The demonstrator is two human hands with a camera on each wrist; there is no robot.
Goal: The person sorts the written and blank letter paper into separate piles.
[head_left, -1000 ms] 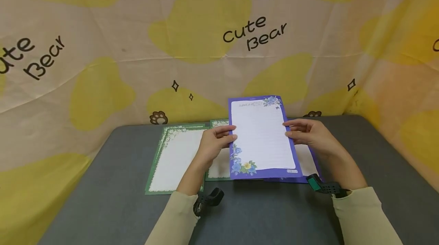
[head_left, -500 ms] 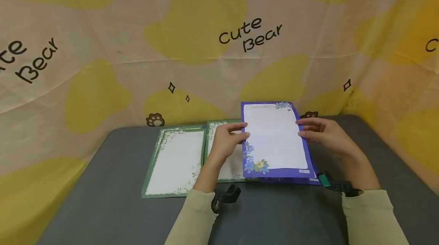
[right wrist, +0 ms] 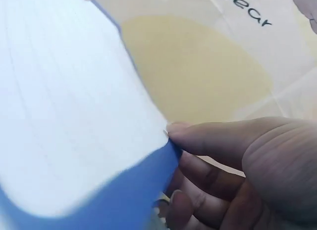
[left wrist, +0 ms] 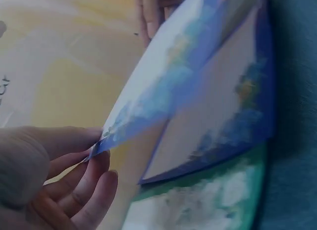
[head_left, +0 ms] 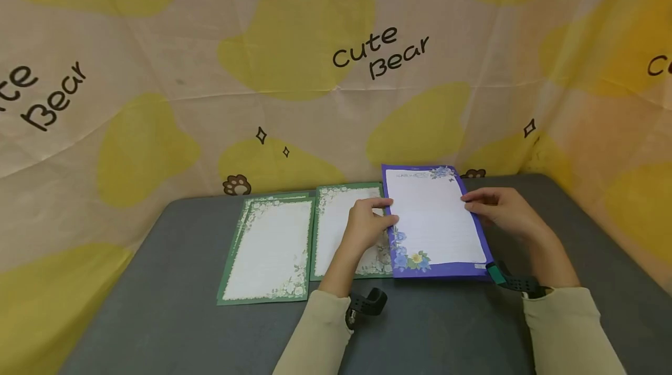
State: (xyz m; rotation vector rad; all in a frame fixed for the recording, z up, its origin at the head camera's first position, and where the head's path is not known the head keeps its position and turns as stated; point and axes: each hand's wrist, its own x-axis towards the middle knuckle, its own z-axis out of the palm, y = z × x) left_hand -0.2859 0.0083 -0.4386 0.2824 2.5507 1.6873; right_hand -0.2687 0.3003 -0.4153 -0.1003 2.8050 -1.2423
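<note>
Both hands hold a purple-bordered sheet of writing paper (head_left: 436, 217) with blue flowers in two corners. My left hand (head_left: 366, 224) pinches its left edge between thumb and fingers. At the opposite edge my right hand (head_left: 506, 210) pinches it the same way. In the left wrist view the held sheet (left wrist: 153, 86) is tilted above a second purple sheet (left wrist: 213, 116), which lies on the table and overlaps a green-bordered one (left wrist: 198, 200). From the head view that second purple sheet is almost wholly hidden. The right wrist view shows the thumb and fingers (right wrist: 198, 141) on the paper's edge.
Green-bordered sheets (head_left: 268, 249) lie overlapped on the left of the grey table (head_left: 168, 281). Beside them another green-bordered sheet (head_left: 336, 217) lies partly behind the left hand. A printed cloth (head_left: 294, 31) hangs at the back of the table.
Both hands have carried the purple sheet to the right and lowered it over the other purple sheet. More of the middle green-bordered sheet now shows.
</note>
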